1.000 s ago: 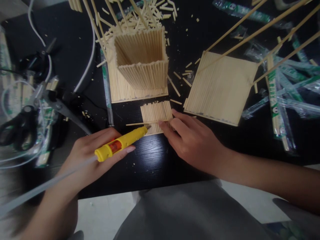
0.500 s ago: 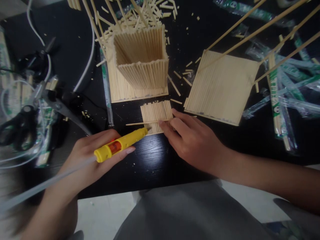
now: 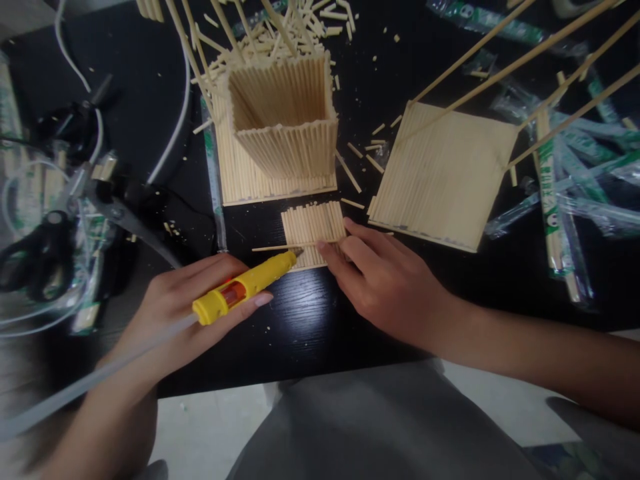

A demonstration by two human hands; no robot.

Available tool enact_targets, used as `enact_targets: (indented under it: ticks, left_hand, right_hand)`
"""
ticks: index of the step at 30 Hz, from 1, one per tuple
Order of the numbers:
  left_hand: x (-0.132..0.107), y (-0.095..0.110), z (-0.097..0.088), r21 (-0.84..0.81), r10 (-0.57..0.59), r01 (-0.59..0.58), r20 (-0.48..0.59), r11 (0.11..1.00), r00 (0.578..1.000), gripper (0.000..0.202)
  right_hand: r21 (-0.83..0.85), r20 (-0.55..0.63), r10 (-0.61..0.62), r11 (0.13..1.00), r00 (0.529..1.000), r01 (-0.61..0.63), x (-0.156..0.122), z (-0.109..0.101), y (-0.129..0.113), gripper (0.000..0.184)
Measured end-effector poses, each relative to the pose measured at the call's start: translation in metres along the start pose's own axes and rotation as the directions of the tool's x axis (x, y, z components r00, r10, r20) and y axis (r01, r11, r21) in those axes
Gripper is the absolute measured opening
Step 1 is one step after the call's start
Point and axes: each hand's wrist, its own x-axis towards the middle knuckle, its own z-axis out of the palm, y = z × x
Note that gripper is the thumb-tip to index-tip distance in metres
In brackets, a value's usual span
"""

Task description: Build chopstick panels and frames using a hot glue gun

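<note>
My left hand [image 3: 200, 300] is closed around a yellow glue gun [image 3: 257, 277] with a clear glue stick [image 3: 105, 379] trailing from its back end. The gun's metal tip touches or hovers just over a small panel of short wooden sticks [image 3: 310, 223]; I cannot tell which. Across that panel lies a thin wooden stick [image 3: 275, 247], sticking out past its left side. My right hand [image 3: 380, 280] pinches this stick between thumb and fingers at the panel's right side, the fingers hiding the stick's right part.
Behind the panel, an open box of sticks [image 3: 285, 150] stands on a stick base [image 3: 235, 190]. To the right lies a square stick board [image 3: 445, 173] with tall corner sticks. Scissors [image 3: 43, 250], pliers [image 3: 135, 223] and wrapped chopsticks [image 3: 553, 207] lie around; cut stick pieces [image 3: 260, 43] are heaped behind.
The glue gun and my left hand have shifted slightly right and the gun's tip a little upward along the stick. My right hand holds still.
</note>
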Motion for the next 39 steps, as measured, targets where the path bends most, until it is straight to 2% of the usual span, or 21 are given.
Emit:
enact_targets:
  ticks: [6,14,20,25,31,36,39]
  left_hand:
    - [-0.0019,-0.0005,-0.0019,-0.014,0.045,-0.045,0.037,0.999,0.998,0.02]
    - [-0.0034,-0.0035,-0.0007,0.003,-0.008,0.008,0.003,1.0,1.0,0.017]
    - [-0.004,-0.0053,-0.0017,-0.02,0.022,-0.021,0.064,1.0,0.998,0.016]
    - [-0.0068,-0.0086,-0.0022,0.009,0.022,-0.022,0.022,1.0,1.0,0.015]
    - [-0.0063,-0.0093,-0.0012,-0.013,0.041,-0.04,0.072,0.999,0.997,0.015]
    - [-0.0056,-0.0096,0.001,-0.021,0.039,-0.039,0.014,0.999,0.999,0.016]
    - [-0.006,-0.0101,0.0007,-0.024,0.038,-0.037,0.036,0.999,0.999,0.016]
  right_hand:
    - [0.0,0.008,-0.004,1.0,1.0,0.004,0.0002,-0.0004,0.0,0.031]
    - [0.012,0.005,0.008,1.0,1.0,-0.008,-0.0011,0.0001,0.0001,0.032]
    - [0.006,0.0,-0.008,1.0,1.0,0.008,0.0004,-0.0012,0.0006,0.033]
    - [-0.007,-0.006,-0.017,1.0,1.0,0.017,0.0006,-0.0017,0.001,0.032]
    - [-0.014,-0.013,-0.008,1.0,1.0,0.008,0.0014,-0.0007,0.0006,0.031]
    - [-0.029,-0.01,-0.014,0.999,1.0,0.013,0.0004,-0.0001,0.0007,0.03]
    - [-0.021,-0.005,-0.008,1.0,1.0,0.008,-0.0002,0.0,0.0006,0.031]
